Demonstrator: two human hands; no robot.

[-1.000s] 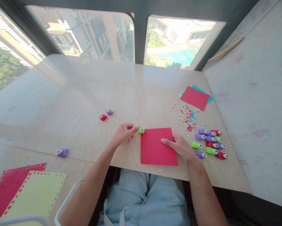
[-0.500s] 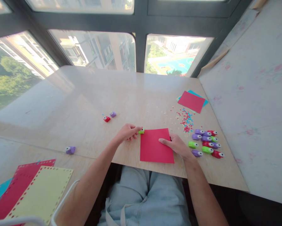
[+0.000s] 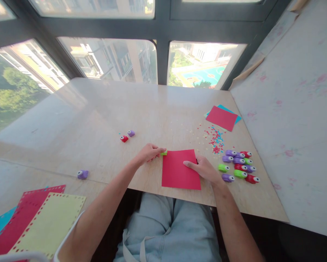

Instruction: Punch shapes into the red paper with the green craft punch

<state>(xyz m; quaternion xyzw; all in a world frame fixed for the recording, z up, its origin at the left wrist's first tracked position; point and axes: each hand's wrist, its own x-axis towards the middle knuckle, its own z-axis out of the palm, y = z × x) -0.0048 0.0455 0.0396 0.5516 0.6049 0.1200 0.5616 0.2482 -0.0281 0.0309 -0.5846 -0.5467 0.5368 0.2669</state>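
The left hand (image 3: pixel 149 153) was curled loosely around a small green punch (image 3: pixel 164 152), fingertips pinching it at the top left corner of a red sheet (image 3: pixel 179 171) that lay flat on the bench (image 3: pixel 98 120) just in front of the person's lap. Most of the punch was hidden behind the fingers, so whether the paper's edge sat inside its slot could not be told for certain, though the two were touching or very nearly so. The right hand (image 3: pixel 204 169) lay on the sheet's right edge, forefinger stretched flat across the paper and the other fingers bent at the border, pressing down more than gripping. Just to the right of that hand sat a cluster of punches (image 3: pixel 238 165) in purple, green and red, packed close in rows. Beyond them, farther up the bench, lay a scatter of paper bits (image 3: pixel 215 140) in red, blue and pale yellow, and past that a second red sheet (image 3: pixel 222 117) lay over a blue sheet (image 3: pixel 228 109). To the left of the left hand, well apart, stood a red punch (image 3: pixel 124 138) and a purple punch (image 3: pixel 131 133) side by side, and a lone purple punch (image 3: pixel 82 174) nearer the bench's front edge. At the lower left lay a yellow sheet with punched border (image 3: pixel 48 225) over a red punched sheet (image 3: pixel 24 211).
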